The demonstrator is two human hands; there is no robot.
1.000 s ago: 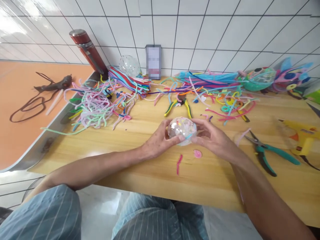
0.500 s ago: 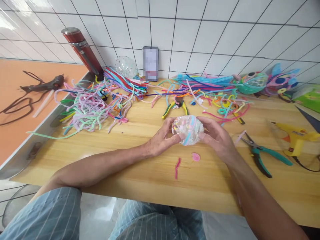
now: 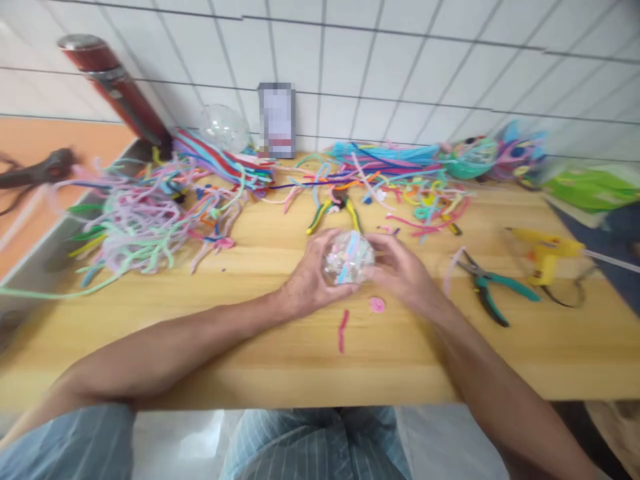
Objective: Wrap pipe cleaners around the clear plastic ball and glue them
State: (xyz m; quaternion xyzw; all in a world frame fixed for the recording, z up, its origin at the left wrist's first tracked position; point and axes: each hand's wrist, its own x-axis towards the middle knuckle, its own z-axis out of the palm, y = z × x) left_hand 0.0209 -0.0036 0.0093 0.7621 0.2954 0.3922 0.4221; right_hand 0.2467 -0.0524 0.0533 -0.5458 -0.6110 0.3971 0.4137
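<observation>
Between my two hands is a clear plastic ball [image 3: 349,259] with coloured specks and a pale blue and pink band across it. My left hand [image 3: 314,277] wraps its left side, thumb along the bottom. On the other side, my right hand [image 3: 400,270] holds the ball with thumb and fingers, somewhat blurred. Just below the ball, a flat pink coil [image 3: 377,305] and a short dark pink piece of pipe cleaner [image 3: 343,331] lie on the wooden table [image 3: 240,360].
Green-handled pliers [image 3: 493,293] and a yellow glue gun [image 3: 545,253] lie at right. Yellow-handled pliers [image 3: 333,210] sit behind the ball. Tangled pipe cleaners [image 3: 145,223] fill the left, near a red thermos [image 3: 117,90]. A phone [image 3: 277,123] leans on the tiled wall.
The view has swung to the right, so the table things appear further left. The ball has turned a little in my hands, its band now more upright; both hands still hold it.
</observation>
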